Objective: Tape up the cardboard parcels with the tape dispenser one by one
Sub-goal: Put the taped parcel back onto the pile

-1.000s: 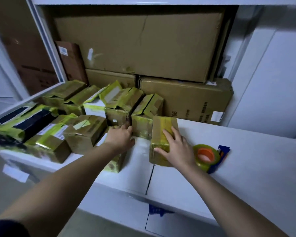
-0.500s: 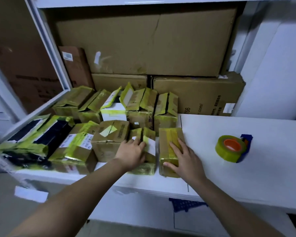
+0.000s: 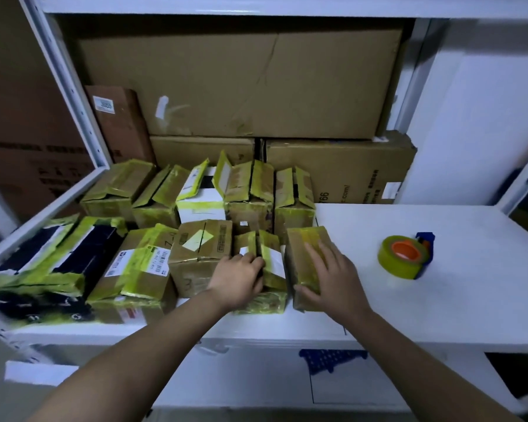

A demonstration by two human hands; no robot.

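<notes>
Now hands [image 3: 290, 275] on two parcels [image 3: 299, 242]

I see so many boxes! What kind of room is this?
Probably a storeroom or packing room: big cardboard cartons stacked on a white metal shelf, many small taped parcels in rows, and a tape dispenser nearby.

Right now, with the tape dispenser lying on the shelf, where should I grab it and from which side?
Probably from the right: take the tape dispenser by its blue frame, which sticks out behind the yellow roll. The roll's open face points toward you, leaving little to hold there.
</notes>
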